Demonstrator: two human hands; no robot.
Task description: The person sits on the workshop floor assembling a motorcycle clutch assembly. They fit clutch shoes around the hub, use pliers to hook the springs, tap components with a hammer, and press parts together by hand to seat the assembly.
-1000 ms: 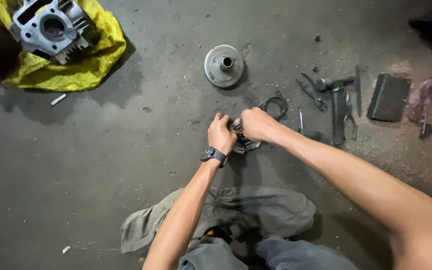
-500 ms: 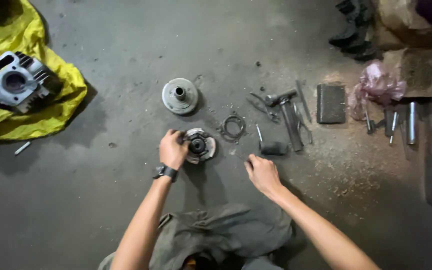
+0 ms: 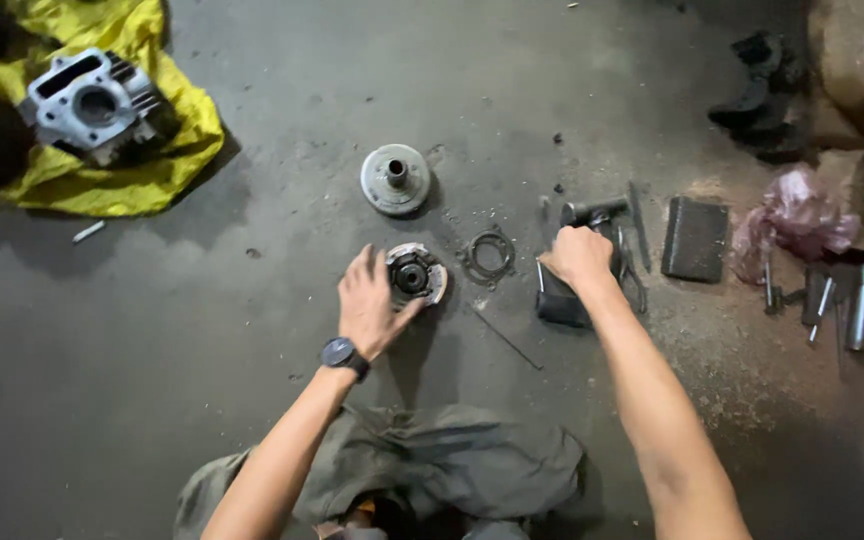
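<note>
A yellow cloth (image 3: 142, 160) lies upper left under a silver-grey engine block (image 3: 92, 105). My watch (image 3: 340, 354) is black; the floor (image 3: 252, 330) dark grey. A pink bag (image 3: 797, 215) sits far right.

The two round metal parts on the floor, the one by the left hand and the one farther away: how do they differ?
The near round part has a dark centre hub and touches the left hand; the far round part is plain grey with an upright centre stub and lies untouched. The near one looks rougher-edged, the far one a smooth disc. Both lie flat on the concrete floor.
</note>
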